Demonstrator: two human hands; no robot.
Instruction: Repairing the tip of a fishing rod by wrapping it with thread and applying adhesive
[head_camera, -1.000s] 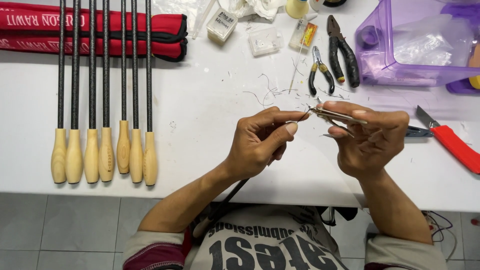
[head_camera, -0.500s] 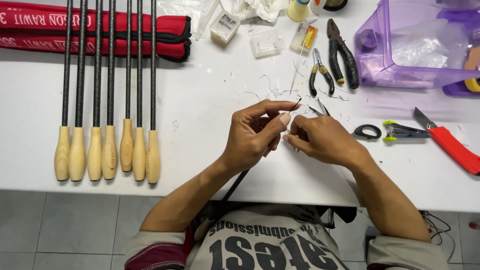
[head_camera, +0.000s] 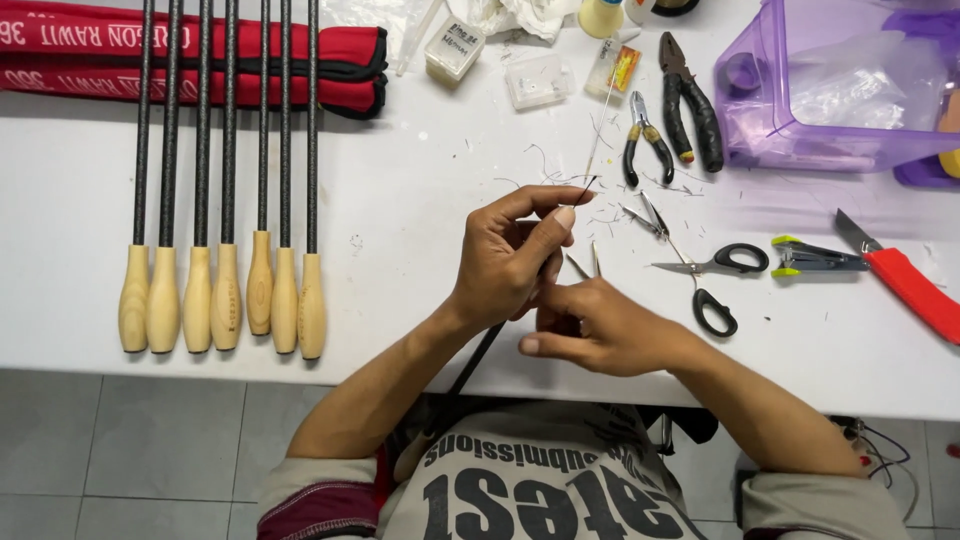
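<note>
The left hand (head_camera: 510, 255) is closed in a pinch around the tip of a thin dark rod (head_camera: 480, 350), which slants down from the fingers toward the person's lap. The right hand (head_camera: 600, 330) is loosely curled just beside it, gripping small metal tweezers (head_camera: 583, 264) (prongs pointing up). Black-handled scissors (head_camera: 715, 280) lie on the white worktop (head_camera: 420, 200) near the right hand; seven wooden-handled rods (head_camera: 225, 290) lie well apart to the left

Smooth pale wooden handles (head_camera: 227, 300), matt black rods (head_camera: 204, 110), shiny metal scissors (head_camera: 700, 270), translucent purple plastic box (head_camera: 800, 110)
</note>
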